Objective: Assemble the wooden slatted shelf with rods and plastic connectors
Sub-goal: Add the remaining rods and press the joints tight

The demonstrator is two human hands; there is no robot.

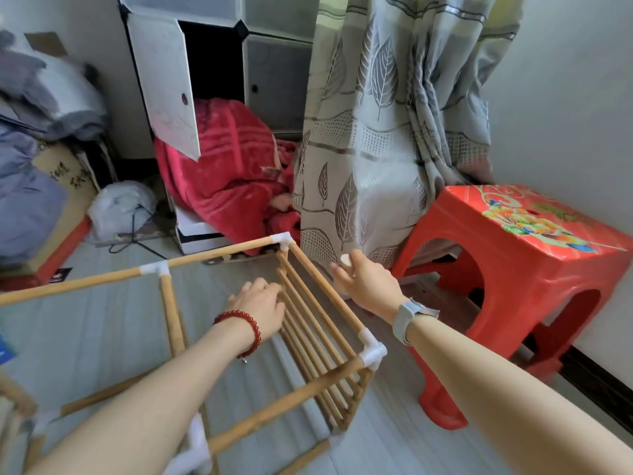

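Observation:
A wooden shelf frame of rods joined by white plastic connectors lies on its side on the floor. Its slatted panel runs from the far connector down to a near corner connector. My left hand, with a red bead bracelet at the wrist, rests on the slats with curled fingers that seem to hold one. My right hand, watch on the wrist, is just right of the top rod and pinches a small white round piece.
A red plastic stool stands close on the right. A grey leaf-pattern curtain hangs behind the shelf. A white cabinet with an open door spills a red blanket. Clothes and a cardboard box sit at the left.

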